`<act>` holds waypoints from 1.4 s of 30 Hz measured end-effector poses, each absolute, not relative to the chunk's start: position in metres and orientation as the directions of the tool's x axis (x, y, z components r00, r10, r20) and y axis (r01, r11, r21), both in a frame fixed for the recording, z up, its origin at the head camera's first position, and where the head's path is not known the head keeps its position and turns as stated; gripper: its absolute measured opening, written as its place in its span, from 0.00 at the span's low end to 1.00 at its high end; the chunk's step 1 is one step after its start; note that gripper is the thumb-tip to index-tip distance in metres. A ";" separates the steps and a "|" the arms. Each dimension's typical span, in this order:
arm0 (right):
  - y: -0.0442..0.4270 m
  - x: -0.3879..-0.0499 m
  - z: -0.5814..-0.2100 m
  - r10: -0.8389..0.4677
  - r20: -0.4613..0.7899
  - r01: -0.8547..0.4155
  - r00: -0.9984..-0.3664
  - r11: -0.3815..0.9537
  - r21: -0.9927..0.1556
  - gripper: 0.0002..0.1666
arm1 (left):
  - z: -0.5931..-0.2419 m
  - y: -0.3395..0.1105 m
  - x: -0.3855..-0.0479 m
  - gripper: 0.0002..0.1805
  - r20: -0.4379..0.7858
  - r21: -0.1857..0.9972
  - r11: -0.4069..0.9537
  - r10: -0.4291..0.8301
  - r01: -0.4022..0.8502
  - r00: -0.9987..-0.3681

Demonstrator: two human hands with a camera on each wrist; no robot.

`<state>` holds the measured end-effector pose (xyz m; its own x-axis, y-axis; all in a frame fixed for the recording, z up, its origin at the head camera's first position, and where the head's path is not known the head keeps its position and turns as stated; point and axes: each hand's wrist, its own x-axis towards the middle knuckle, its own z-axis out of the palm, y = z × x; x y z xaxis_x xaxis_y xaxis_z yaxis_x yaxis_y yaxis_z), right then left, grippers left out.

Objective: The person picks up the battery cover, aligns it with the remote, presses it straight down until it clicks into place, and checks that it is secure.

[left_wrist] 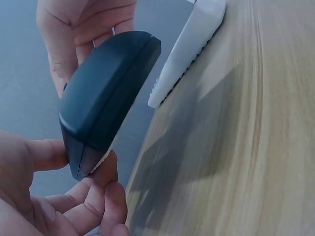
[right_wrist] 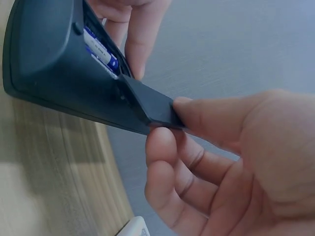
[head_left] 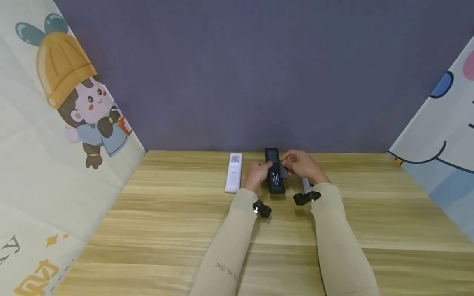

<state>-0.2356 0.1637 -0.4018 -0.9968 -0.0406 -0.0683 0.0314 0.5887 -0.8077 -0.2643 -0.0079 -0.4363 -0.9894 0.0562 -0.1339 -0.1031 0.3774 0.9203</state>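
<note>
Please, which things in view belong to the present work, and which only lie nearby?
In work:
black remote, held by left hand
battery cover, pinched by right hand
batteries in the remote

Lying nearby:
white remote at left
partly hidden white object at right

arms: both stretched forward | left fingers: curled, gripping | right fingers: bent, pinching

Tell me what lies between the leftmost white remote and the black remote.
The left hand, which holds the black remote, lies between them in the head view.
</note>
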 end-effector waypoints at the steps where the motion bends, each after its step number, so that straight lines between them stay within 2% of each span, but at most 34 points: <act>1: 0.164 -0.235 -0.401 -0.040 -0.064 0.029 -0.997 0.590 -0.807 0.14 | -0.436 -0.008 -0.264 0.19 -0.137 0.920 0.377 0.057 -0.106 -0.989; 8: 0.166 -0.231 -0.395 -0.038 -0.043 0.015 -0.998 0.551 -0.834 0.17 | -0.436 -0.009 -0.265 0.19 -0.141 0.928 0.358 0.076 -0.105 -0.987; 18: 0.164 -0.232 -0.391 -0.056 -0.009 -0.022 -0.998 0.523 -0.852 0.16 | -0.432 -0.011 -0.266 0.19 -0.147 0.959 0.261 0.107 -0.115 -0.983; 31: 0.157 -0.226 -0.383 -0.095 0.015 -0.064 -0.995 0.534 -0.843 0.14 | -0.426 -0.012 -0.262 0.18 -0.132 0.968 0.230 0.128 -0.100 -0.983; 42: 0.149 -0.220 -0.383 -0.142 0.010 -0.083 -0.990 0.517 -0.852 0.13 | -0.424 -0.017 -0.259 0.19 -0.165 0.972 0.195 0.155 -0.134 -0.974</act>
